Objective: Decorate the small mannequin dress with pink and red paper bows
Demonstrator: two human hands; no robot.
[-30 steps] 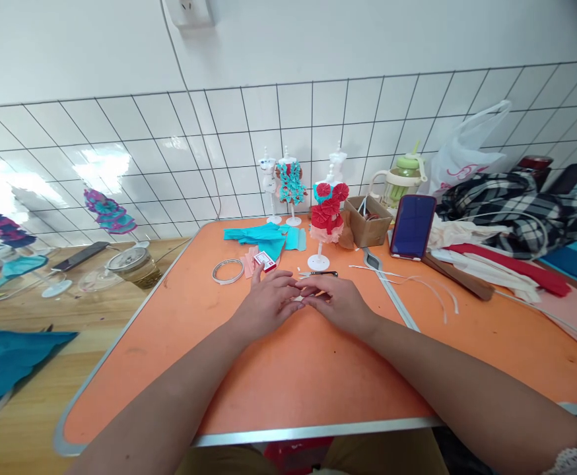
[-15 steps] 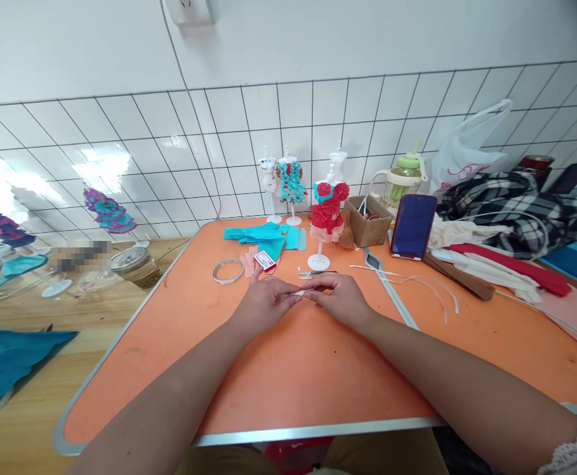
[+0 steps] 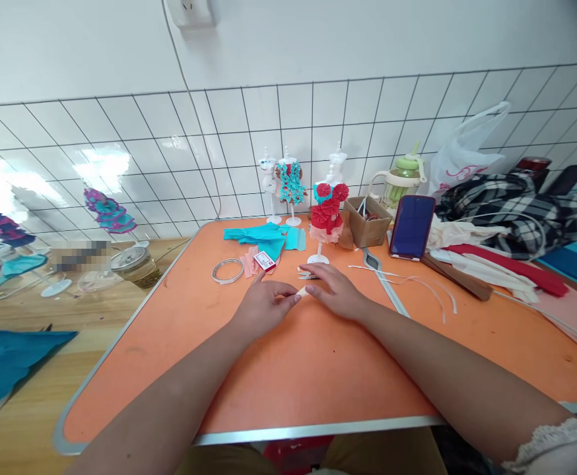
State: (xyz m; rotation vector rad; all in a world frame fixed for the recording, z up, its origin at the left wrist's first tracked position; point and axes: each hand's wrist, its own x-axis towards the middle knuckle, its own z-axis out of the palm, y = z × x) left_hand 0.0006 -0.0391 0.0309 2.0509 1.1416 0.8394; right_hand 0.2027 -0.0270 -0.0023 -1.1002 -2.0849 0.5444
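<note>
Above the middle of the orange table, my left hand (image 3: 269, 305) pinches a small cream-coloured folded piece (image 3: 302, 291) between thumb and fingertips; whether it is paper or cloth I cannot tell. My right hand (image 3: 337, 291) lies beside it, fingers stretched out and parted from the thumb, whose tip is at the piece's right end. Small metal snips (image 3: 307, 274) lie partly hidden behind the right fingers. Just beyond the hands stands a white mini dress form (image 3: 327, 211) with red rosettes and a pink ruffle. A small red-and-white box (image 3: 265, 262) lies beyond the left hand.
A roll of tape (image 3: 228, 271) and turquoise crepe strips (image 3: 256, 233) lie at left. Farther back stand two more dress forms (image 3: 291, 188) and a cardboard box (image 3: 368, 227). To the right are a propped phone (image 3: 413, 226), a zipper (image 3: 390, 287) and fabric strips.
My right hand has opened from its pinch, its fingers spreading forward over the snips. The cream piece now shows between the hands, held by my left hand, which has hardly moved.
</note>
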